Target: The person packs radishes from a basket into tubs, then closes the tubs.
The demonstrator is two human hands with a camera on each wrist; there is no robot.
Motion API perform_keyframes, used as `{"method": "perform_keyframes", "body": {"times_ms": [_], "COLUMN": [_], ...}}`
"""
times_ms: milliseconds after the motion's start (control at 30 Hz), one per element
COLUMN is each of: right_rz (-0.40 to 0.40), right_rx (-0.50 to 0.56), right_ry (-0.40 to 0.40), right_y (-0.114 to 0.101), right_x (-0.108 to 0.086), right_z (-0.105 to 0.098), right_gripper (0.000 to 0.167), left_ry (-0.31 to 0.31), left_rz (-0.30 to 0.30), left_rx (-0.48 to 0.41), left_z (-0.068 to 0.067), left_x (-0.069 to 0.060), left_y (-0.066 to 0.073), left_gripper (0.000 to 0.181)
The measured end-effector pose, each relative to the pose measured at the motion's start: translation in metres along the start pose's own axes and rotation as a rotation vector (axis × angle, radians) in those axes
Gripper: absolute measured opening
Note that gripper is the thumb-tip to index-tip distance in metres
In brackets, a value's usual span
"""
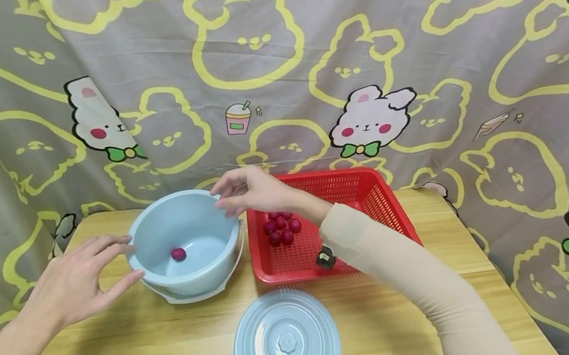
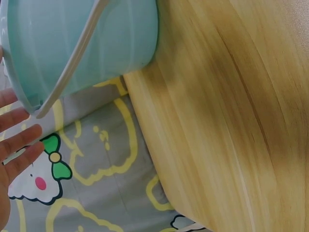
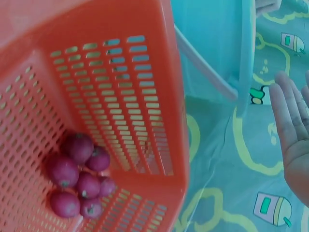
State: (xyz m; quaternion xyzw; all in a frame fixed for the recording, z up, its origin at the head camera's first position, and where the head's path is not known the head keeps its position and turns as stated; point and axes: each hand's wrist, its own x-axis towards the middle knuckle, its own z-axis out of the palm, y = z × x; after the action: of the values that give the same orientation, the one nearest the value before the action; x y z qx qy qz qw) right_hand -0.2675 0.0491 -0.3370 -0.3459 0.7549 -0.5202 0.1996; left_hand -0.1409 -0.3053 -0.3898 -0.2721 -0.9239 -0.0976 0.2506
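A light blue bucket (image 1: 194, 284) stands on the table with a single round purplish-red fruit or vegetable, perhaps a radish (image 1: 178, 254), on its floor. At the bucket's left rim is my left hand (image 1: 76, 279), thumb and fingers spread apart; whether the fingertips touch the rim I cannot tell. My right hand (image 1: 256, 191) hovers by the right rim, fingers loosely extended, nothing held. Its forearm passes over a red perforated basket (image 1: 271, 274). Several more of the purplish-red rounds (image 3: 63, 170) lie clustered inside that basket. The bucket's white handle (image 2: 72, 63) hangs down its side.
A round light blue lid (image 1: 287, 344) lies on the wooden table (image 1: 178, 353), in front of the bucket and basket. Behind the table hangs a grey patterned curtain (image 1: 263, 33), close to the backs of both containers.
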Motion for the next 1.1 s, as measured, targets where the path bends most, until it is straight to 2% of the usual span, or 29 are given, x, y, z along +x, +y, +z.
{"method": "perform_keyframes", "body": {"times_ms": [133, 467, 700, 1000, 1100], "right_rz": [0.018, 0.090, 0.167, 0.246, 0.272], "right_rx": [-0.018, -0.112, -0.171, -0.230, -0.217], "right_ry": [0.011, 0.044, 0.064, 0.112, 0.117], "right_y": [0.002, 0.014, 0.039, 0.074, 0.084], "right_x": [-0.006, -0.025, -0.033, -0.042, -0.044], "right_z": [-0.011, -0.037, -0.054, -0.075, -0.081], "right_gripper": [0.034, 0.027, 0.035, 0.033, 0.033], "left_ry": [0.001, 0.006, 0.007, 0.014, 0.014], "left_rz": [0.005, 0.011, 0.013, 0.016, 0.016], "left_rx": [-0.001, 0.000, -0.002, -0.003, -0.006], "left_z": [0.000, 0.000, 0.000, 0.001, 0.001], "left_x": [0.000, 0.001, 0.000, 0.000, 0.000], "left_y": [-0.001, -0.001, 0.000, -0.001, 0.000], "left_gripper": [0.044, 0.044, 0.044, 0.044, 0.044]}}
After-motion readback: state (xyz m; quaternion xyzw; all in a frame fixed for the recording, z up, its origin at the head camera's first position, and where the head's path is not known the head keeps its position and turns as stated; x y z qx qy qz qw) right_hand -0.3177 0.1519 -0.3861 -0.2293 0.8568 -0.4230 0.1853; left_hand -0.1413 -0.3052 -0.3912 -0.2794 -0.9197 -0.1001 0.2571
